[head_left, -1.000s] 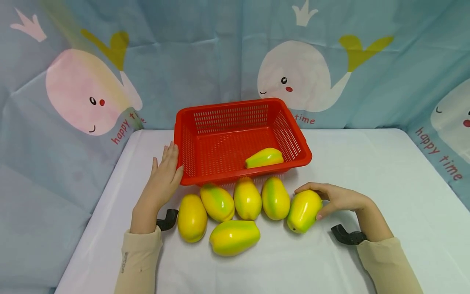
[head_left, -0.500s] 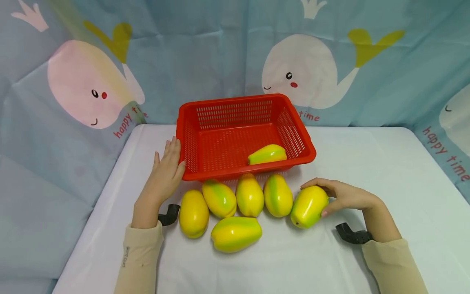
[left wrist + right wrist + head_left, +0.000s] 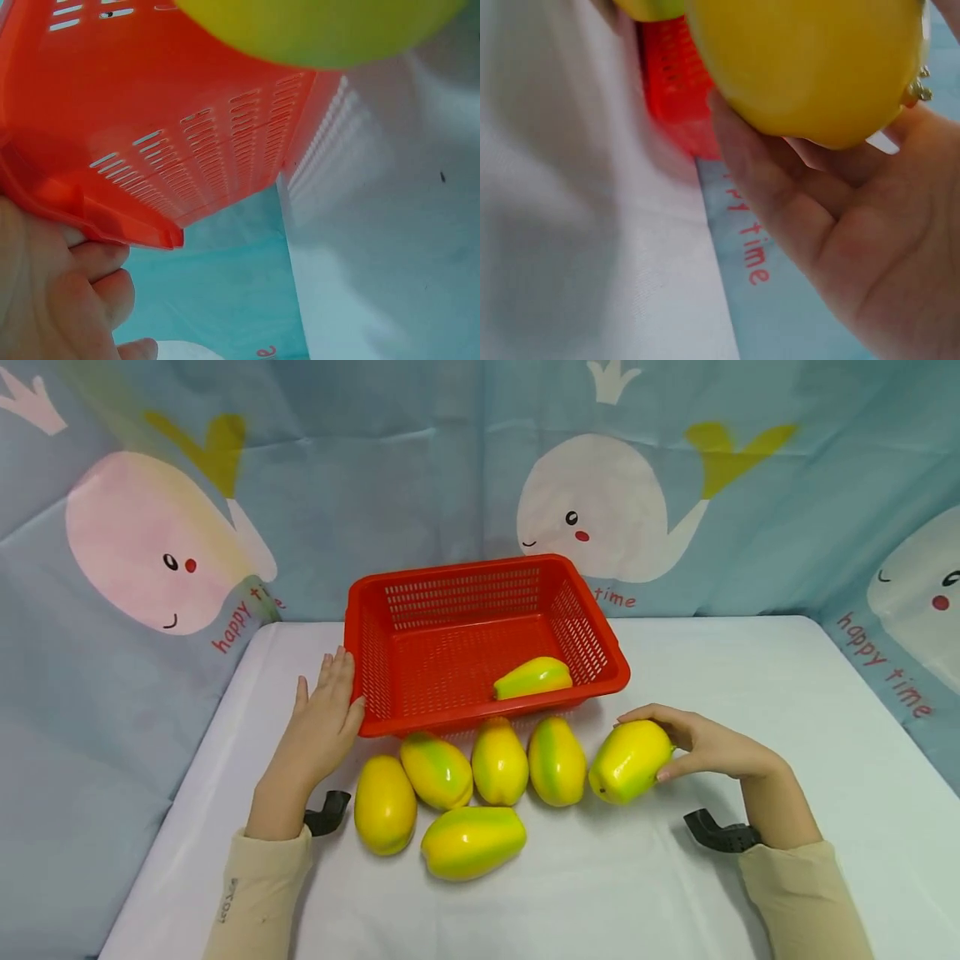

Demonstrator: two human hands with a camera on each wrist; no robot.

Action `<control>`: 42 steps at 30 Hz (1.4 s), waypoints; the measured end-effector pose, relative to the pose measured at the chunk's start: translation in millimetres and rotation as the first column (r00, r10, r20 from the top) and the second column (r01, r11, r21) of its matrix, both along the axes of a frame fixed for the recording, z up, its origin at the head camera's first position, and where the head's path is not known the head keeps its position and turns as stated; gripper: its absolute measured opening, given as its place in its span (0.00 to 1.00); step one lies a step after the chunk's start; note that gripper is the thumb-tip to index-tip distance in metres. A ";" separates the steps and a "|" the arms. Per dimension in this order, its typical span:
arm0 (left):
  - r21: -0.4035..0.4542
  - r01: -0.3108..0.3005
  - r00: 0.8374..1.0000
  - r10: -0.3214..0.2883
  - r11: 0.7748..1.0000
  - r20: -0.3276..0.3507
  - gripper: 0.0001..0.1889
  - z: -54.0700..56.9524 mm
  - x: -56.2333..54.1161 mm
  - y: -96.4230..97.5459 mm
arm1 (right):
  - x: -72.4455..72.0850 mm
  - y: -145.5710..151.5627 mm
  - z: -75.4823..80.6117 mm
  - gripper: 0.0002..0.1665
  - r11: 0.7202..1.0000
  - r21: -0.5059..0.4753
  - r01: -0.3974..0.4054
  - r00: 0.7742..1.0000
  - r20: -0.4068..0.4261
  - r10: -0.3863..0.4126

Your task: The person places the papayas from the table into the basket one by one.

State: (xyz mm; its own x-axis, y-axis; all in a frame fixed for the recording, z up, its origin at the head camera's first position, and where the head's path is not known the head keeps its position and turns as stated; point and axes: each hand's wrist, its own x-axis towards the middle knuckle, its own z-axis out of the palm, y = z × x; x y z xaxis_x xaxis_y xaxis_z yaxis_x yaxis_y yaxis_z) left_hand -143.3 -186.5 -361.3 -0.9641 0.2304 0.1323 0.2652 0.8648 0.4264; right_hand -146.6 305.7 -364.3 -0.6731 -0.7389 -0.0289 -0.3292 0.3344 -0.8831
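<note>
My right hand (image 3: 708,745) grips a yellow-green papaya (image 3: 632,762), thumb on the near side and fingers over the far side. In the right wrist view this papaya (image 3: 810,67) shows a small stem nub beside the palm. My left hand (image 3: 318,718) lies with straight fingers along the left rim of a red plastic basket (image 3: 442,724); the left wrist view has its fingers (image 3: 112,296) right at the rim. One papaya (image 3: 534,678) lies inside the basket, in its front right corner.
Several papayas stand in a row before the basket, among them one at the left end (image 3: 385,806) and one at the right end (image 3: 557,762). Another papaya (image 3: 474,843) lies sideways nearer me. A printed blue curtain (image 3: 420,485) hangs behind the white table (image 3: 750,693).
My right hand has raised the papaya and shifted it a little away from the row, tilting it. My left hand stays at the basket rim; the head view has shifted slightly.
</note>
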 end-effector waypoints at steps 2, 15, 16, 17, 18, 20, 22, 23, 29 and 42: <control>0.009 0.004 1.000 -0.004 1.000 0.001 0.33 -0.8 1.7 -2.8 | -0.8 -2.6 2.9 0.37 1.000 -0.007 0.024 1.000 -0.005 -0.024; 0.117 0.031 0.998 -0.024 0.993 -0.060 0.32 -10.0 -0.8 -2.4 | -4.7 -13.1 44.4 0.38 0.998 -0.053 0.030 0.993 -0.110 -0.035; 0.117 0.032 0.998 -0.024 0.993 -0.065 0.32 -10.3 -0.8 -2.6 | -5.7 -15.0 47.5 0.39 0.998 -0.057 0.025 0.993 -0.117 -0.031; 0.116 0.032 0.997 -0.024 0.993 -0.070 0.31 -10.7 -1.1 -2.7 | -6.9 -16.9 50.3 0.39 0.998 -0.061 0.020 0.992 -0.124 -0.027; 0.113 0.032 0.997 -0.024 0.993 -0.075 0.31 -10.8 -1.2 -2.9 | -8.3 -18.9 52.8 0.39 0.998 -0.067 0.014 0.991 -0.128 -0.022; 0.109 0.033 0.996 -0.025 0.993 -0.080 0.31 -10.8 -1.3 -3.2 | -11.2 -22.6 57.0 0.40 0.997 -0.078 0.002 0.991 -0.136 -0.012; 0.103 0.031 0.996 -0.022 0.994 -0.085 0.31 -10.8 -1.7 -3.0 | -14.1 -25.9 60.5 0.40 0.996 -0.089 -0.002 0.990 -0.139 -0.011; 0.103 0.030 0.996 -0.021 0.994 -0.085 0.31 -10.7 -1.9 -2.9 | -15.7 -27.7 61.9 0.40 0.995 -0.096 -0.006 0.990 -0.141 -0.007; 0.106 0.025 0.997 -0.017 0.994 -0.077 0.31 -10.9 -2.8 -2.5 | -24.4 -39.3 68.8 0.40 0.992 -0.128 -0.012 0.989 -0.146 -0.007; 0.087 0.013 0.998 -0.008 0.996 -0.058 0.31 -10.1 -4.9 -3.2 | -42.1 -63.1 72.5 0.38 0.987 -0.155 0.047 0.993 -0.100 -0.063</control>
